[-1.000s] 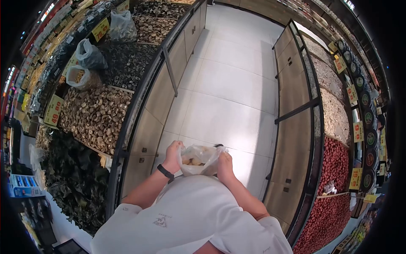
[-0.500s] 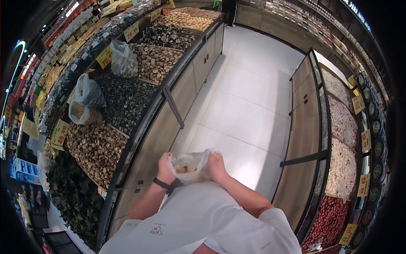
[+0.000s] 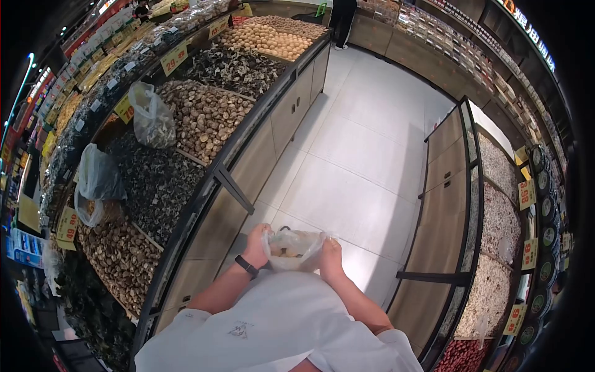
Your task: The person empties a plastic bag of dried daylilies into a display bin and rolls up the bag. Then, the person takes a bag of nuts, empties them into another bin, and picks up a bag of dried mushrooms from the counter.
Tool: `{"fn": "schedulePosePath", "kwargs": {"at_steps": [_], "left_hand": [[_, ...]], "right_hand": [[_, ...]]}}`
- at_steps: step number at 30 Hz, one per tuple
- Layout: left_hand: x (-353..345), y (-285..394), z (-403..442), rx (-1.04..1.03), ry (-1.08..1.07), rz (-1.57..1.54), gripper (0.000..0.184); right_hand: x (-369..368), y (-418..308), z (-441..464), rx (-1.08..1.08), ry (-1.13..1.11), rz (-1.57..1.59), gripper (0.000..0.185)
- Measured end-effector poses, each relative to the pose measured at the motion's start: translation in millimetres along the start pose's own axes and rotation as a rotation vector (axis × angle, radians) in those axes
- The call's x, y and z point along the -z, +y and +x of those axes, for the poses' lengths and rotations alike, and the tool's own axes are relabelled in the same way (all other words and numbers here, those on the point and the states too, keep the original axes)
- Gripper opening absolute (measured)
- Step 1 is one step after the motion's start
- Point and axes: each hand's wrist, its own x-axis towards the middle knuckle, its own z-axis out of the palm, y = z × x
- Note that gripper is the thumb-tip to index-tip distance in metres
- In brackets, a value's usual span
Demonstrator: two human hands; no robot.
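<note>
In front of my body I hold a clear plastic bag (image 3: 300,260) spread between both hands. Several light-brown rounded pieces show inside it; their exact kind I cannot make out. My left hand (image 3: 256,243), with a dark band on its wrist, is closed on the bag's left edge. At the opposite edge, my right hand (image 3: 330,254) grips the plastic with its fingers closed. The mouth of the bag faces up and is held apart. Both hands are above the aisle floor, apart from the bins on either side.
On the left, a long counter carries dried mushrooms (image 3: 201,115), dark dried fungus (image 3: 161,177) and filled plastic bags (image 3: 152,118). Bins of pale grain (image 3: 489,260) and red beans (image 3: 465,356) line the right. A tiled aisle (image 3: 353,142) runs between; a person in dark trousers (image 3: 341,23) stands at its far end.
The counters have shifted in view, the left one sliding down and left, as I move along the aisle. The bag stays gripped in both hands, slightly farther right in view.
</note>
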Motion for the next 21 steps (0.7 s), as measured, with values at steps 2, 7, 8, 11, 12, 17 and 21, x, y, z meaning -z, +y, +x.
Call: {"fn": "schedulePosePath", "kwargs": {"at_steps": [2, 7, 8, 11, 12, 17, 21], "left_hand": [[-20, 5, 49, -0.070, -0.086, 0.126, 0.026], [-98, 67, 138, 0.041, -0.187, 0.124, 0.028], [-111, 79, 158, 0.056, -0.234, 0.125, 0.029], [-142, 106, 198, 0.044, -0.207, 0.143, 0.027], [-156, 119, 210, 0.043, -0.192, 0.153, 0.027], [-182, 137, 271, 0.076, -0.164, 0.150, 0.025], [-206, 151, 311, -0.030, -0.013, 0.099, 0.030]], "right_hand": [[-4, -28, 34, 0.013, 0.061, 0.038, 0.031], [-11, -67, 128, 0.079, 0.151, 0.072, 0.031], [-14, -74, 150, 0.081, 0.147, 0.069, 0.031], [-22, -87, 188, 0.108, 0.139, 0.123, 0.030], [-32, -107, 195, 0.098, 0.163, 0.145, 0.031], [-39, -147, 274, 0.018, 0.187, 0.213, 0.030], [-25, -144, 356, 0.022, 0.061, 0.082, 0.029]]}}
